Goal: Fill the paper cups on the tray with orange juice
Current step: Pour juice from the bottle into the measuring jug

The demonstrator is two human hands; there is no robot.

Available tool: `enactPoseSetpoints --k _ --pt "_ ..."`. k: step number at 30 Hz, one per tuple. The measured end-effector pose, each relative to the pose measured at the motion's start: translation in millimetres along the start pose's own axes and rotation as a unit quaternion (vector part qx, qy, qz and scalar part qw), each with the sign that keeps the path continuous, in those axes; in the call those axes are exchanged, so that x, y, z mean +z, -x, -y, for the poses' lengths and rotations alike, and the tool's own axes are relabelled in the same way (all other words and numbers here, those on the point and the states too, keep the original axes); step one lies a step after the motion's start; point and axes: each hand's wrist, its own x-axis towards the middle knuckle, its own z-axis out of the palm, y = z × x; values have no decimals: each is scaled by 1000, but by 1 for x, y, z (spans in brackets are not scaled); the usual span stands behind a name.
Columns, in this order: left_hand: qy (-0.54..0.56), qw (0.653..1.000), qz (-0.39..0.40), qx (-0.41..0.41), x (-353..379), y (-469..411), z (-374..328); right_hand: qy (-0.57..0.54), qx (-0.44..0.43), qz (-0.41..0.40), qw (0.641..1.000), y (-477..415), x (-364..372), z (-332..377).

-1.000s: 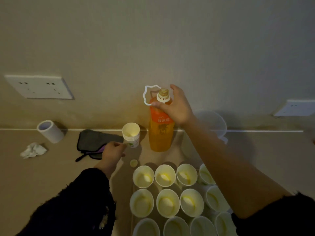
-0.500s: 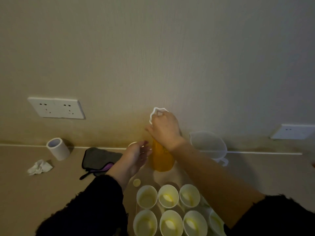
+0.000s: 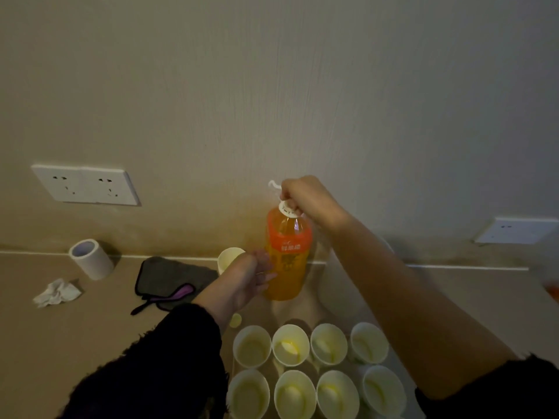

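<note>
On the beige surface, the orange plastic juice bottle, gripped atop by the right hand, is newly touched at nine o'clock by relaxed left hand fingers, presumably for pouring.

Right hand atop juice bottle

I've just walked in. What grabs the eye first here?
The tall plastic bottle of orange juice glows at the centre by the wall, the right hand gripping its top and the left hand touching its side. Below it, rows of pale paper cups crowd the bottom edge.
</note>
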Motion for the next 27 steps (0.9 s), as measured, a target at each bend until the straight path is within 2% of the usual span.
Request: enactPoseSetpoints --k 2,7,14,20,25,27 --pt "-5 1000 11 8 4 0 4 -11 -1 -1 1000 1 -8 0" --pt "-10 1000 16 18 11 8 12 -81 57 1 995 -2 -15 10" --pt "-12 999 1 37 17 10 18 -162 111 -51 979 -13 -14 12" --pt "-58 994 11 94 24 14 21 -182 63 -63 979 -10 -25 17" --pt "-161 967 -63 188 37 10 13 -178 -26 -56 982 5 -51 31" --pt "-196 955 -60 215 41 5 7 -182 -66 -54 980 13 -65 37"
